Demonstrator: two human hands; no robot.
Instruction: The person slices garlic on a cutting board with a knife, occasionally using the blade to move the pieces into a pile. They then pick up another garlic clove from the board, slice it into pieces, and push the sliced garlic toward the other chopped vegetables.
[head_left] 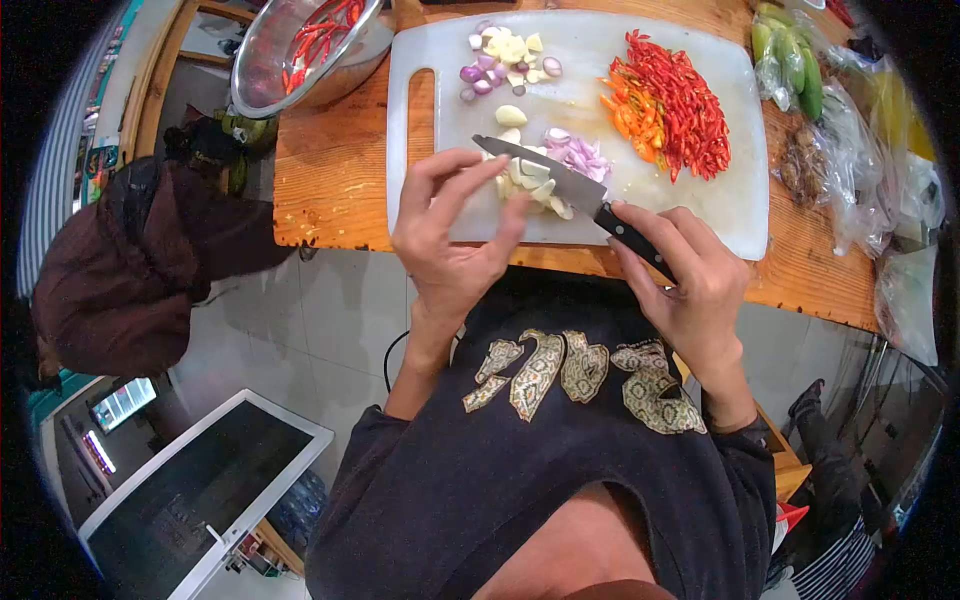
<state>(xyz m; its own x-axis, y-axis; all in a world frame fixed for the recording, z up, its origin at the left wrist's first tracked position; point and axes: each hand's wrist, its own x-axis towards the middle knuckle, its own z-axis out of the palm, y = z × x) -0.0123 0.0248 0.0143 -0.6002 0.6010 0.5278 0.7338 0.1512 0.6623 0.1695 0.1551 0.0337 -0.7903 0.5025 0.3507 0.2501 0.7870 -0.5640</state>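
The left hand (455, 230) reaches over the near edge of the cutting board (742, 205) from its left half, fingers and thumb loosely curved and well parted, with no grip on anything; whether a fingertip touches the blade is hard to tell. The garlic slices (541, 190) lie just right of its fingers — nearer to it than to the right hand (695, 270). Over them slants the knife (582, 189), its long axis running from the near edge toward the far left corner, tip beside the left fingers. The right hand is closed around its black handle.
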